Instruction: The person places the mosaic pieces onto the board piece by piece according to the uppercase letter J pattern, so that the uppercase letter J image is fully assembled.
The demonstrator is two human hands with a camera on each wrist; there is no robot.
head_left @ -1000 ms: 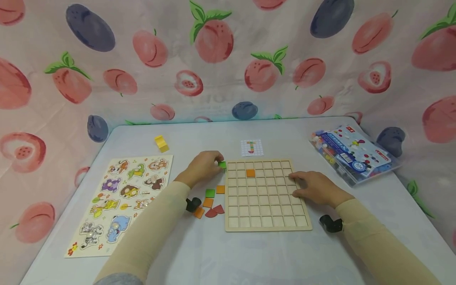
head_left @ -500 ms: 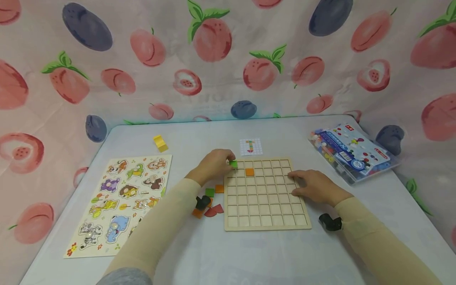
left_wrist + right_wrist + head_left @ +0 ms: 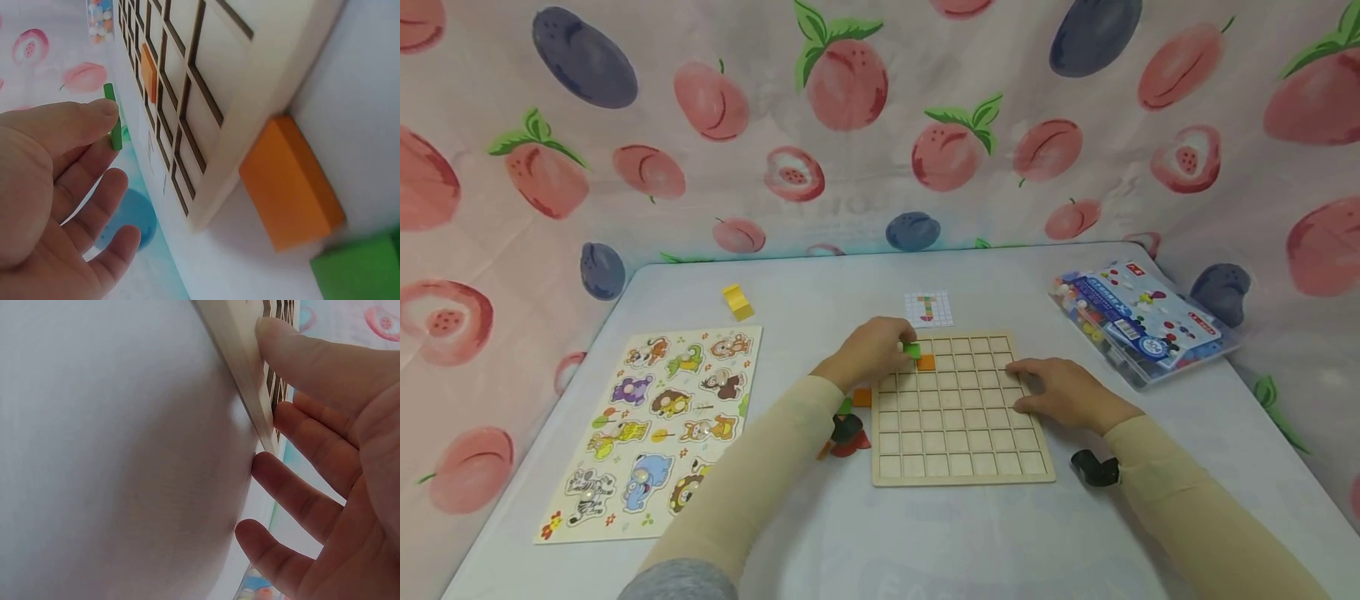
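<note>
In the head view my left hand (image 3: 874, 350) pinches a green square tile (image 3: 913, 351) between thumb and finger, over the upper left of the wooden grid board (image 3: 964, 477). The left wrist view shows the tile edge-on, held above the board. One orange square tile (image 3: 927, 362) sits in a cell of the second row, just beside the held tile. My right hand (image 3: 1070, 394) rests on the board's right edge; its thumb and a finger touch the frame in the right wrist view, the other fingers spread loosely.
Left of the board lie an orange tile (image 3: 290, 187), a green tile (image 3: 359, 269) and red pieces (image 3: 852, 445), partly hidden by the left wrist. A pattern card (image 3: 928, 309), an animal puzzle (image 3: 647, 400), a yellow block (image 3: 738, 302) and a plastic box (image 3: 1142, 321) stand around.
My left hand has carried the green tile rightward from beside the board's left edge to above its upper rows. My right hand has stayed at the board's right edge.
</note>
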